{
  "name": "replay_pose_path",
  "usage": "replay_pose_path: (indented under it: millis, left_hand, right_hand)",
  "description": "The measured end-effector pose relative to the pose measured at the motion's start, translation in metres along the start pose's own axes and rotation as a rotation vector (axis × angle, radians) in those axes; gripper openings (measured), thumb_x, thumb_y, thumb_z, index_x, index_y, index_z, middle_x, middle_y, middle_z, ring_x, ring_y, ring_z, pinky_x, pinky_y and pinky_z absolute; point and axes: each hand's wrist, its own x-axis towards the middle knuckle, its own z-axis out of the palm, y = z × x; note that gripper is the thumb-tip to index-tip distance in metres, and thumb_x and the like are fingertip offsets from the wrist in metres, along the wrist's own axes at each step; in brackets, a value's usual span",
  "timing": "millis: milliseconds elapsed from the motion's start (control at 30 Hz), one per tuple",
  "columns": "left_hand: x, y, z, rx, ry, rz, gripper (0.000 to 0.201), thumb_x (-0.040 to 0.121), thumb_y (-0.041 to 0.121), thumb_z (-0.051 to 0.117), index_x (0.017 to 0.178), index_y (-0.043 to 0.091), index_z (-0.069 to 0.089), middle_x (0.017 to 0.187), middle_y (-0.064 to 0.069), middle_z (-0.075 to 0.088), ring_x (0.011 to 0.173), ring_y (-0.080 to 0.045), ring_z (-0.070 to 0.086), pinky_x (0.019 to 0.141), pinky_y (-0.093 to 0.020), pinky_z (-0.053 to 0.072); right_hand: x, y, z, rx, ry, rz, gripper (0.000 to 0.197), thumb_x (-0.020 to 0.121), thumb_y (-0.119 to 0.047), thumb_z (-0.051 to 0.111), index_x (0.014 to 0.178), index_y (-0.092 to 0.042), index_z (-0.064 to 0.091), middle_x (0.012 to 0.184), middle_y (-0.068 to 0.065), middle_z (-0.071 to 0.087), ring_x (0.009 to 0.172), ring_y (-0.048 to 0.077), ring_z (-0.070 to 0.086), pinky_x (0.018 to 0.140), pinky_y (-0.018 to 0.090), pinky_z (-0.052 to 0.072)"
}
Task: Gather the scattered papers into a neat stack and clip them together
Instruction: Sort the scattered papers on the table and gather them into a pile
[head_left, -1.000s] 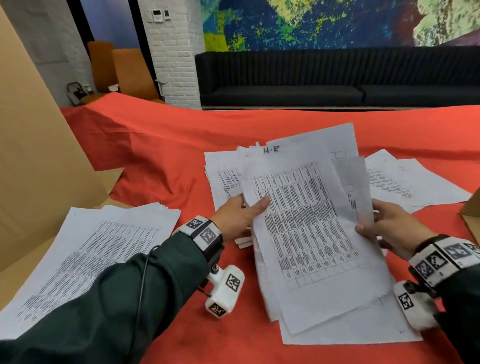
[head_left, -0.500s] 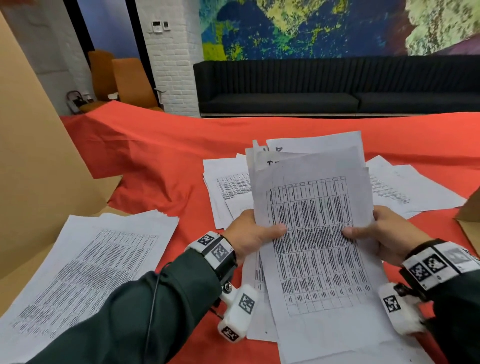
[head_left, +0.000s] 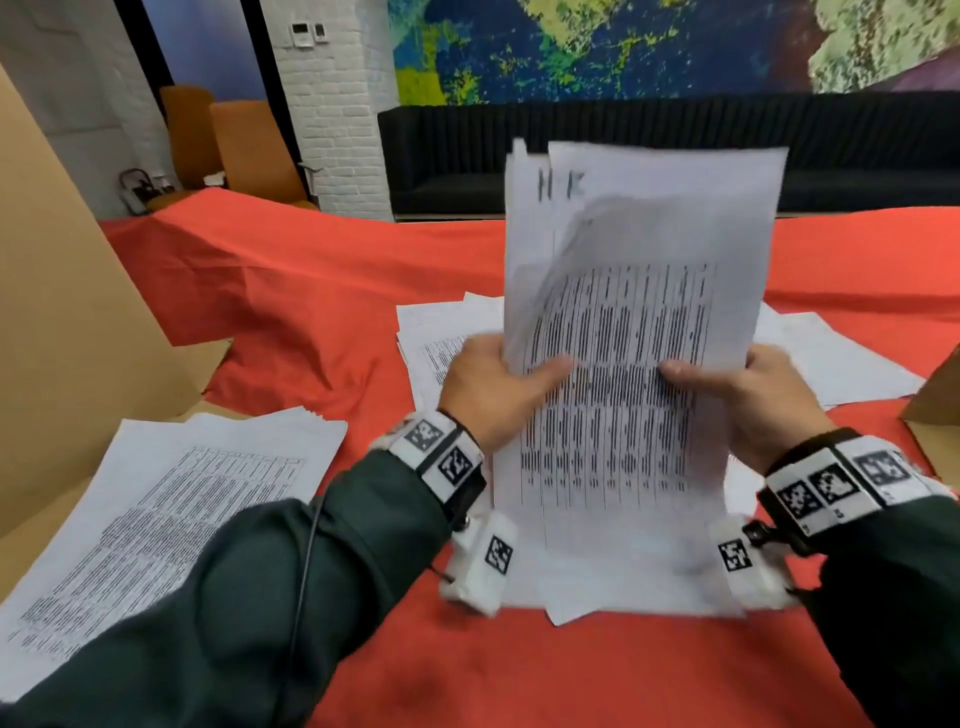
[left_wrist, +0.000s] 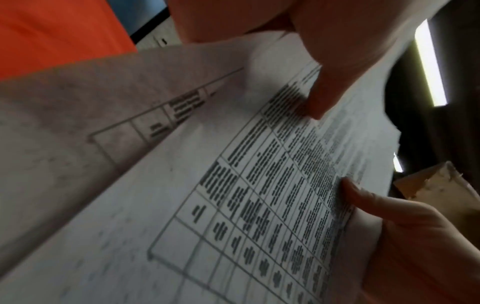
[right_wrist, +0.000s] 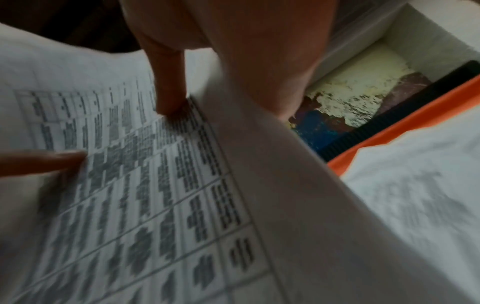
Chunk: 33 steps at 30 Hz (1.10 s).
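Note:
Both hands hold a bundle of printed sheets (head_left: 623, 322) nearly upright over the red tablecloth (head_left: 311, 291), its lower edge close to the cloth. My left hand (head_left: 493, 384) grips the bundle's left edge, thumb across the printed table. My right hand (head_left: 748, 395) grips the right edge in the same way. In the left wrist view my left thumb presses the bundle (left_wrist: 233, 185). The right wrist view shows the right thumb on the same bundle (right_wrist: 130, 185). More loose sheets (head_left: 441, 343) lie flat behind the bundle, and others (head_left: 831, 358) lie to the right. No clip is visible.
A separate pile of printed sheets (head_left: 156, 509) lies at the near left on flattened cardboard (head_left: 62, 312). A cardboard box corner (head_left: 935, 410) stands at the right edge. A black sofa (head_left: 467, 156) and orange chairs (head_left: 249, 145) stand beyond the table.
Both hands have drawn the spread sheets together, lifted them off the cloth and tipped the bundle upright. The thumbs now press its front face from both sides.

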Motion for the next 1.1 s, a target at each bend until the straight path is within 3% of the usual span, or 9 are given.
replay_pose_path:
  millis: [133, 233, 367, 467, 567, 700, 867, 1000, 1100]
  left_hand:
    - [0.013, 0.044, -0.023, -0.159, 0.149, 0.246, 0.03, 0.081, 0.025, 0.085, 0.107, 0.016, 0.075, 0.098, 0.005, 0.079, 0.091, -0.009, 0.076, 0.082, -0.035, 0.064]
    - [0.011, 0.049, -0.024, -0.187, 0.208, 0.405, 0.051, 0.08, 0.029, 0.085, 0.121, 0.008, 0.064, 0.112, 0.001, 0.076, 0.104, -0.012, 0.073, 0.096, -0.039, 0.059]
    - [0.0, 0.013, -0.005, 0.063, 0.156, 0.314, 0.067, 0.075, 0.056, 0.078, 0.127, 0.021, 0.054, 0.118, 0.006, 0.071, 0.11, -0.017, 0.069, 0.098, -0.045, 0.055]
    - [0.002, 0.008, -0.003, 0.035, 0.199, 0.256, 0.058, 0.074, 0.061, 0.072, 0.114, 0.019, 0.068, 0.105, 0.002, 0.077, 0.099, -0.02, 0.073, 0.087, -0.049, 0.059]
    - [0.006, 0.032, -0.01, -0.105, 0.263, 0.296, 0.04, 0.077, 0.046, 0.08, 0.102, 0.016, 0.076, 0.093, 0.008, 0.079, 0.089, -0.007, 0.076, 0.081, -0.036, 0.062]
    - [0.009, 0.042, -0.018, -0.302, 0.215, 0.399, 0.041, 0.091, 0.022, 0.075, 0.125, 0.004, 0.062, 0.114, 0.0, 0.074, 0.107, -0.008, 0.071, 0.093, -0.023, 0.055]
    - [0.009, 0.023, -0.011, -0.122, 0.219, 0.233, 0.013, 0.082, 0.028, 0.085, 0.089, 0.027, 0.073, 0.083, 0.017, 0.075, 0.078, 0.004, 0.071, 0.076, -0.021, 0.06]
    - [0.006, 0.041, -0.02, -0.364, 0.263, 0.403, 0.022, 0.094, 0.021, 0.072, 0.11, 0.008, 0.065, 0.099, 0.008, 0.075, 0.092, -0.002, 0.071, 0.084, -0.018, 0.053]
    - [0.006, 0.023, -0.017, -0.289, 0.14, 0.266, 0.041, 0.088, 0.031, 0.077, 0.117, 0.006, 0.064, 0.106, 0.002, 0.076, 0.097, -0.01, 0.073, 0.088, -0.028, 0.056]
  right_hand:
    - [0.012, -0.036, 0.014, -0.116, 0.29, -0.385, 0.019, 0.081, -0.025, 0.082, 0.097, -0.021, 0.073, 0.098, -0.003, 0.076, 0.091, 0.019, 0.073, 0.091, 0.045, 0.06]
    - [0.003, -0.042, 0.022, -0.103, 0.198, -0.568, 0.026, 0.093, -0.021, 0.067, 0.115, -0.024, 0.055, 0.113, -0.001, 0.069, 0.101, 0.013, 0.067, 0.094, 0.034, 0.055]
    - [-0.012, -0.01, 0.03, -0.269, 0.186, -0.479, 0.028, 0.099, -0.006, 0.06, 0.116, -0.014, 0.04, 0.108, -0.006, 0.061, 0.091, -0.007, 0.06, 0.084, 0.017, 0.05]
    - [-0.015, -0.007, 0.034, -0.315, 0.281, -0.478, 0.019, 0.098, 0.001, 0.054, 0.115, -0.008, 0.052, 0.102, 0.001, 0.064, 0.085, 0.0, 0.06, 0.08, 0.029, 0.052]
    - [-0.016, -0.029, 0.037, -0.244, 0.292, -0.594, 0.018, 0.098, 0.002, 0.048, 0.106, -0.015, 0.048, 0.091, 0.0, 0.058, 0.076, 0.0, 0.053, 0.072, 0.023, 0.045]
    - [-0.023, -0.036, 0.039, -0.144, 0.167, -0.54, 0.028, 0.096, -0.01, 0.058, 0.114, -0.017, 0.037, 0.111, 0.005, 0.061, 0.095, 0.012, 0.062, 0.085, 0.026, 0.052]
    - [-0.023, -0.025, 0.042, -0.22, 0.249, -0.439, 0.018, 0.092, -0.013, 0.056, 0.107, -0.024, 0.055, 0.099, -0.007, 0.066, 0.087, 0.007, 0.062, 0.08, 0.029, 0.05]
    - [-0.026, -0.035, 0.044, -0.009, 0.204, -0.502, 0.028, 0.092, -0.021, 0.06, 0.11, -0.021, 0.039, 0.111, 0.012, 0.062, 0.095, 0.019, 0.061, 0.084, 0.038, 0.053]
    - [-0.027, -0.027, 0.044, -0.06, 0.211, -0.398, 0.034, 0.089, -0.025, 0.063, 0.116, -0.016, 0.044, 0.112, 0.001, 0.065, 0.098, 0.014, 0.064, 0.092, 0.038, 0.055]
